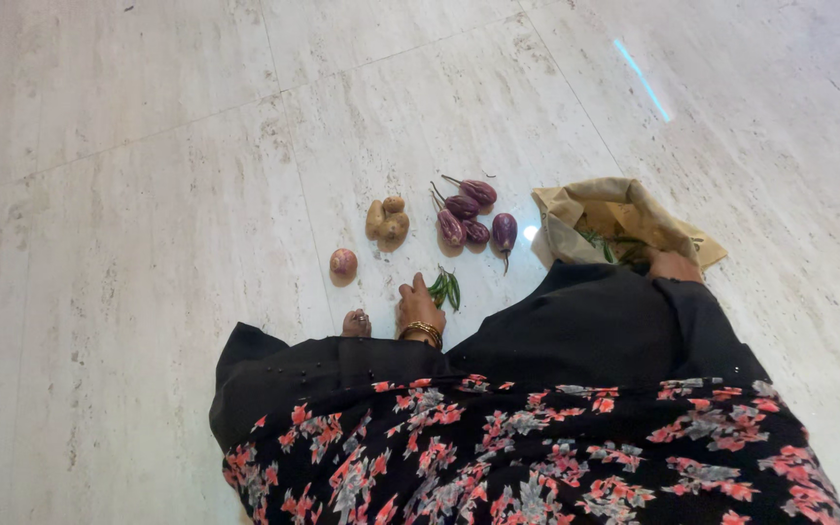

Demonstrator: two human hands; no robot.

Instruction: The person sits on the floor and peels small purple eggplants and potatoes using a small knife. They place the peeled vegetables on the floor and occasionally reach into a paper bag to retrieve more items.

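Note:
My left hand (420,309), with gold bangles on the wrist, rests on the floor with its fingers closed over the stem ends of a few green chillies (449,288). My right hand (674,264) reaches into an open brown paper bag (576,209); its fingers are hidden inside, among more green chillies (607,243). Beyond the left hand lie several small purple aubergines (469,216), a knobbly piece of ginger (387,222) and a single reddish onion (343,262).
I sit on a pale marble floor (148,194) with thin tile joints. My black garment and flowered cloth (537,447) fill the bottom of the view. A bare toe (356,323) pokes out beside the left hand. A streak of blue light (642,78) lies far right.

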